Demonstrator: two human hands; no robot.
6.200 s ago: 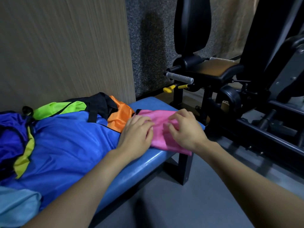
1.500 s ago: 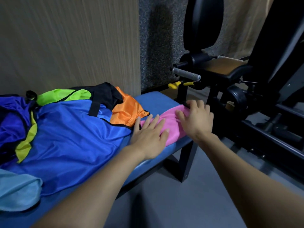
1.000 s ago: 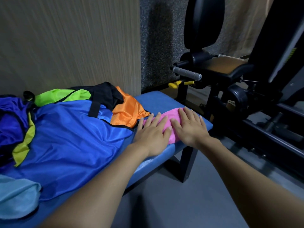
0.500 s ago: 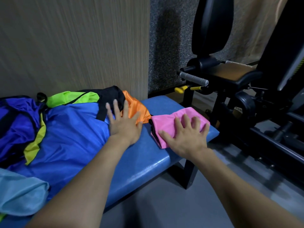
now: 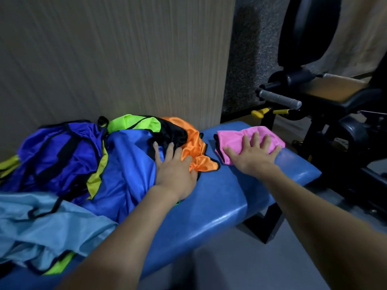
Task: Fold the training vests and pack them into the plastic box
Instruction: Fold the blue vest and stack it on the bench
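On bench [image 5: 219,197]: right hand [image 5: 254,155] flat on pink vest [image 5: 234,139]; writing unseen

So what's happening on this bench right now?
A person is folding training vests on a blue bench. The right hand lies flat on a folded pink vest near the bench's end. The left hand rests with spread fingers on the unfolded pile, where the blue vest meets the orange vest. No plastic box is in view.
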